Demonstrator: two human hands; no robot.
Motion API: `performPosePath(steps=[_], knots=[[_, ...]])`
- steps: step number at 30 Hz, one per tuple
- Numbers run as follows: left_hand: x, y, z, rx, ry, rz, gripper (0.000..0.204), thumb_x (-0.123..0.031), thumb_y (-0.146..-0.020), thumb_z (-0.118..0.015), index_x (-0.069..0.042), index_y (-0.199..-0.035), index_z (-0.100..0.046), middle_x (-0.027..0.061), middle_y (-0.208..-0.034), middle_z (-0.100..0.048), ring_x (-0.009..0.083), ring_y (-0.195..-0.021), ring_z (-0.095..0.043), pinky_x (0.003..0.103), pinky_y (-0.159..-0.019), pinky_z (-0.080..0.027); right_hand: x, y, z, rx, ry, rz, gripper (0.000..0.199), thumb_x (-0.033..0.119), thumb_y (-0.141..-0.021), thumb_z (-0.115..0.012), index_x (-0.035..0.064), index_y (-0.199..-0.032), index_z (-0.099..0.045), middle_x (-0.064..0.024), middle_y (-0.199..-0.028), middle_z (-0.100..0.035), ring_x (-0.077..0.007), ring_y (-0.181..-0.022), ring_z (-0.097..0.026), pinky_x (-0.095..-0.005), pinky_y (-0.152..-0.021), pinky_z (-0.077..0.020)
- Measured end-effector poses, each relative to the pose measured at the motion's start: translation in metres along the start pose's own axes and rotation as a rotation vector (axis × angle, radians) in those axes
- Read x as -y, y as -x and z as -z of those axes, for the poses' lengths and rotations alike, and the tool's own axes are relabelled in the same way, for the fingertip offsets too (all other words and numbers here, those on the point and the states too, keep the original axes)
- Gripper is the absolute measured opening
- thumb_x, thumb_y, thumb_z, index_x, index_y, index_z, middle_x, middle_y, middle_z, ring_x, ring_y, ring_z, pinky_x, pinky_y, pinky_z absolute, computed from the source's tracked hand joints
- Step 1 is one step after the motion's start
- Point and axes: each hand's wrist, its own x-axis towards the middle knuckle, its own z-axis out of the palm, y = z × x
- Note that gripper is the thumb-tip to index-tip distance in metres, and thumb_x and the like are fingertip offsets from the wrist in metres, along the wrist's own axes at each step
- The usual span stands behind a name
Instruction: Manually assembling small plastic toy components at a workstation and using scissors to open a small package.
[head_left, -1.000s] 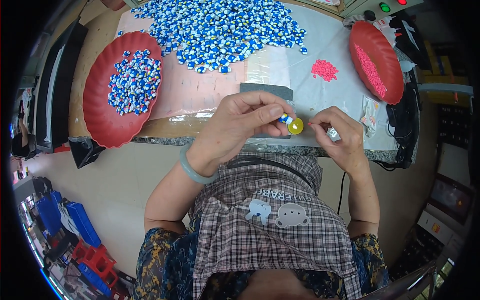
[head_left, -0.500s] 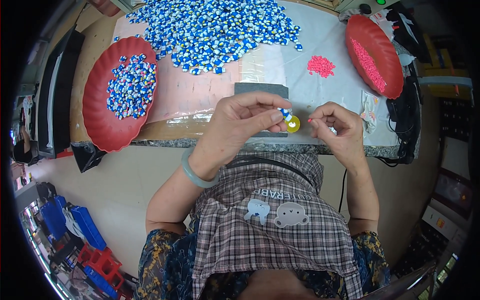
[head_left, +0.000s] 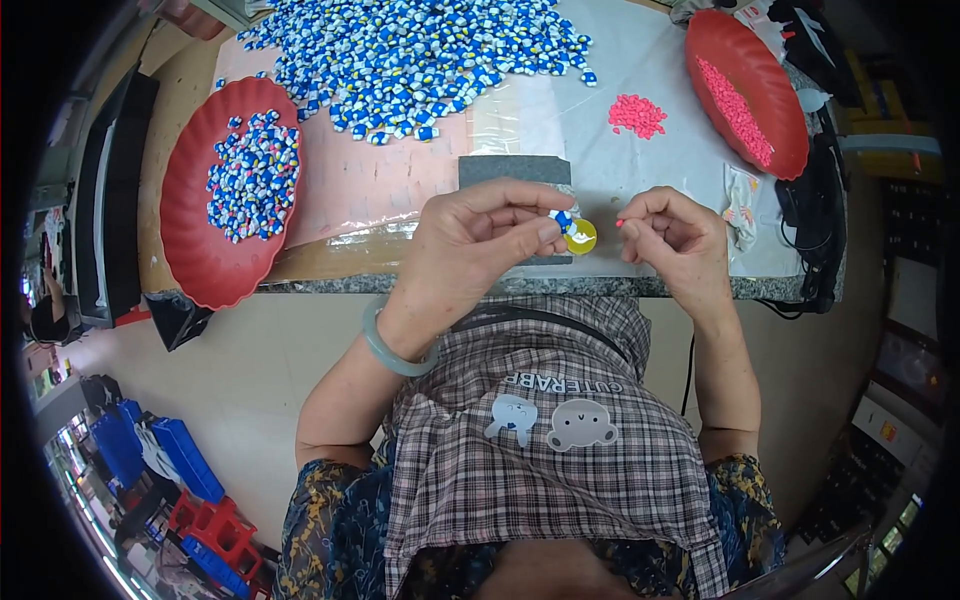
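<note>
Your left hand (head_left: 475, 235) pinched a small blue-and-white piece (head_left: 564, 222) right by the edge of the round yellow dish (head_left: 582, 238). Your right hand (head_left: 682, 245) pinched a tiny pink bit (head_left: 620, 223) just right of that dish. A pink pile (head_left: 637, 116) lay farther off, past both hands.

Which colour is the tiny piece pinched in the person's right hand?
The tiny piece in the right hand is pinkish red; the head view shows it best.
</note>
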Motion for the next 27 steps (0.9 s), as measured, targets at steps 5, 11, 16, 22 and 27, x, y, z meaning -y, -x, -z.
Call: performPosePath(steps=[5, 11, 16, 22, 27], knots=[[0.008, 0.000, -0.007, -0.013, 0.007, -0.061, 0.024, 0.000, -0.093, -0.068, 0.007, -0.115, -0.066, 0.0117, -0.105, -0.070, 0.0155, -0.094, -0.069, 0.026, -0.085, -0.058, 0.004, 0.003, -0.002, -0.007, -0.089, -0.035, 0.006, 0.000, -0.093, -0.064, -0.0029, -0.099, -0.064, -0.0034, -0.083, -0.066, -0.0073, -0.068, -0.062, -0.0202, -0.060, -0.0495], [0.023, 0.000, -0.014, -0.076, -0.161, -0.264, 0.018, 0.000, -0.089, -0.070, 0.004, -0.107, -0.070, 0.0122, -0.105, -0.069, 0.0169, -0.095, -0.069, 0.027, -0.080, -0.060, 0.006, 0.007, -0.019, -0.028, 0.008, 0.121, 0.007, -0.005, -0.091, -0.065, -0.0045, -0.098, -0.064, -0.0063, -0.089, -0.066, -0.0091, -0.071, -0.063, -0.0216, -0.063, -0.0519], [0.023, 0.002, -0.016, -0.106, -0.302, -0.360, 0.019, 0.001, -0.086, -0.072, 0.001, -0.105, -0.072, 0.0128, -0.104, -0.069, 0.0182, -0.091, -0.069, 0.028, -0.076, -0.061, 0.008, 0.008, -0.029, -0.068, 0.116, 0.229, 0.009, -0.008, -0.088, -0.066, -0.0057, -0.097, -0.064, -0.0079, -0.091, -0.066, -0.0105, -0.073, -0.064, -0.0226, -0.066, -0.0535], [0.021, 0.003, -0.013, -0.071, -0.389, -0.367, 0.020, 0.008, -0.089, -0.067, 0.005, -0.109, -0.069, 0.0128, -0.112, -0.065, 0.0165, -0.100, -0.067, 0.027, -0.085, -0.060, 0.008, 0.006, -0.035, -0.115, 0.290, 0.320, 0.012, -0.008, -0.085, -0.069, -0.0041, -0.096, -0.066, -0.0082, -0.091, -0.066, -0.0111, -0.075, -0.065, -0.0229, -0.067, -0.0541], [0.023, 0.002, -0.014, -0.086, -0.405, -0.393, 0.022, 0.008, -0.088, -0.068, 0.004, -0.109, -0.070, 0.0121, -0.111, -0.066, 0.0163, -0.097, -0.067, 0.027, -0.084, -0.059, 0.011, 0.005, -0.037, -0.123, 0.369, 0.360, 0.011, -0.008, -0.085, -0.069, -0.0031, -0.095, -0.066, -0.0079, -0.091, -0.067, -0.0114, -0.076, -0.066, -0.0231, -0.068, -0.0544]])
